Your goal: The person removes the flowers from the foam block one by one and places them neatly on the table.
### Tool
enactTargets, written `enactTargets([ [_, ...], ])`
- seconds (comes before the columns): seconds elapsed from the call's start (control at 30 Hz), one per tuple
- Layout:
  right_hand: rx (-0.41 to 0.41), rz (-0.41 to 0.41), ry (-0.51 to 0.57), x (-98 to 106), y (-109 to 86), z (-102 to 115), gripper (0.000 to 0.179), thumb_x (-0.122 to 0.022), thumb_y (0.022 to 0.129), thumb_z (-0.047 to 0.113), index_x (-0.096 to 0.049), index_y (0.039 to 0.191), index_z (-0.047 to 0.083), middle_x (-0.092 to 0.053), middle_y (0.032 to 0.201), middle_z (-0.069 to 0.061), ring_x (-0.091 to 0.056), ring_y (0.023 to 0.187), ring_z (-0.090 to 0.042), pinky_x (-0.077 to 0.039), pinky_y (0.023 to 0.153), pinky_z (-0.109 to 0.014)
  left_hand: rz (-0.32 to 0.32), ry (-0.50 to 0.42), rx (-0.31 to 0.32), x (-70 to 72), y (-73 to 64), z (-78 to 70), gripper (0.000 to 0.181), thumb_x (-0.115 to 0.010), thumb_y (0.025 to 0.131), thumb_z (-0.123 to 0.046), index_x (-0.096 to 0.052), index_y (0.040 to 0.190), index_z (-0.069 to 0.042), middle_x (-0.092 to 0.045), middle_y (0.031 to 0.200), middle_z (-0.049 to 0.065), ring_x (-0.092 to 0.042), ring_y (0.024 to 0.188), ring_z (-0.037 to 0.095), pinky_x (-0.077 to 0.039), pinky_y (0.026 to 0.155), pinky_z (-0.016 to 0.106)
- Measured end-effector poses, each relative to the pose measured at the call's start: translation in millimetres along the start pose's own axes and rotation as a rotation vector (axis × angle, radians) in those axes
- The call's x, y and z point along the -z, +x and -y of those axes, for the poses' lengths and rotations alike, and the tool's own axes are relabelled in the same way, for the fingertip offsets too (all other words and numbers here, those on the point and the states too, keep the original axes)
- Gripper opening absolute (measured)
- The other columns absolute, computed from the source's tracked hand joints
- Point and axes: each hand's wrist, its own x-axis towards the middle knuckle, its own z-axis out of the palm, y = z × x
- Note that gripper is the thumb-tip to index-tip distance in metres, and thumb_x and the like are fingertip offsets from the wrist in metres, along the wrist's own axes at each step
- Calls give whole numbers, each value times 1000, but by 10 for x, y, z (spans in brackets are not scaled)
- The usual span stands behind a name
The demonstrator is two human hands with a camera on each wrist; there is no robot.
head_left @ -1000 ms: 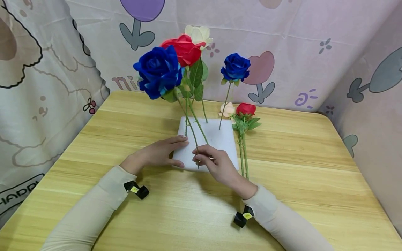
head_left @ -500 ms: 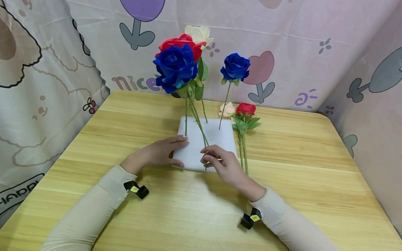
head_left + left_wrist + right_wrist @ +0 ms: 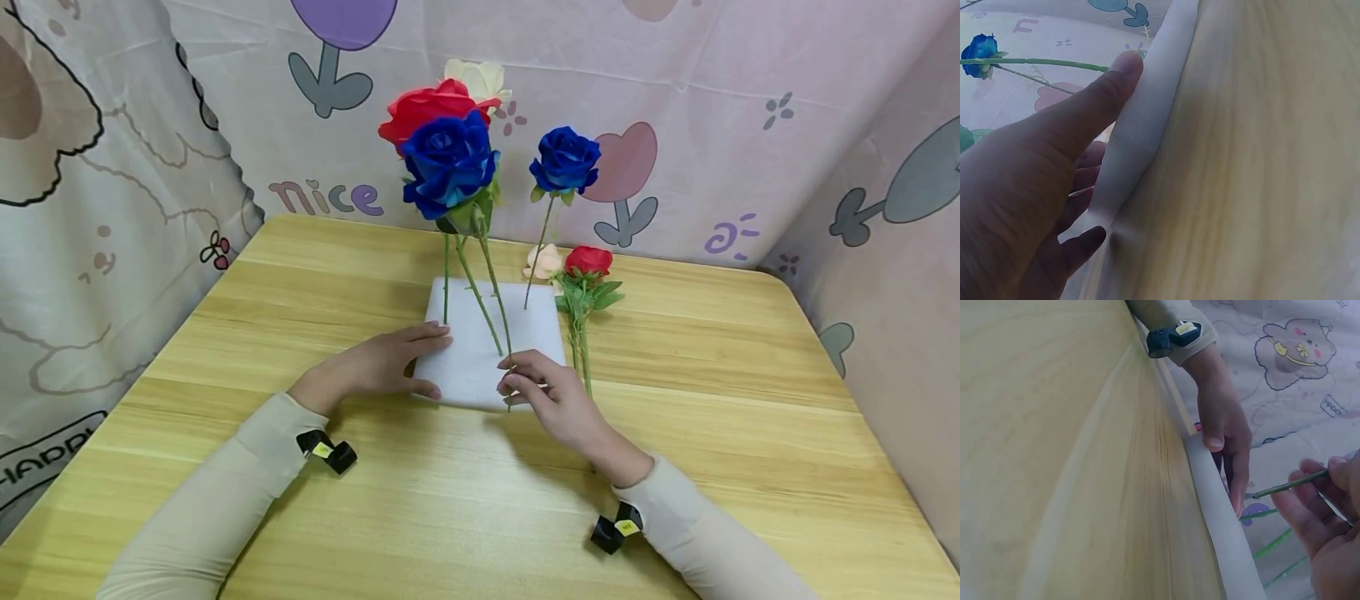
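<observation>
Positioning the front blue rose over the white foam block looks like the step in hand. In the head view, the right hand pinches its stem low down, the bloom well above and leaning left; the left hand rests on the block's left side, fingers extended. From the left wrist, that thumb lies against the block's edge, beside the surface. From the right wrist, the cut end juts free of the pinch, seemingly apart from the foam; the next move likely calls for aiming it, then pushing down.
</observation>
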Motion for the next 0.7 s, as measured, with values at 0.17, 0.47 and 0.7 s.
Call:
enactTargets([
  [0.17, -9, -13, 9, 57, -45, -5, 19, -52, 98, -6, -56, 115, -14, -68, 93, -24, -65, 85, -46, -59, 76, -34, -11, 3, -3, -4, -2, 0, 92, -61, 82, -67, -40, 150, -9, -29, 159, 6, -26, 144, 28, -29, 114, 43],
  [0.47, -27, -16, -22, 134, -99, -2, 18, -52, 99, -5, -57, 114, -13, -68, 92, -18, -66, 85, -45, -58, 77, -34, -9, 23, 4, -4, -2, -3, 92, -61, 82, -68, -41, 149, -9, -30, 158, 6, -26, 144, 27, -29, 114, 42],
  [0.7, 3, -9, -40, 172, -134, 46, 17, -51, 98, -7, -59, 113, -9, -69, 94, -17, -66, 86, -43, -58, 78, -34, 12, 29, 8, 1, 7, 3, 93, -59, 82, -69, -39, 150, -9, -28, 159, 5, -24, 145, 26, -28, 115, 41],
])
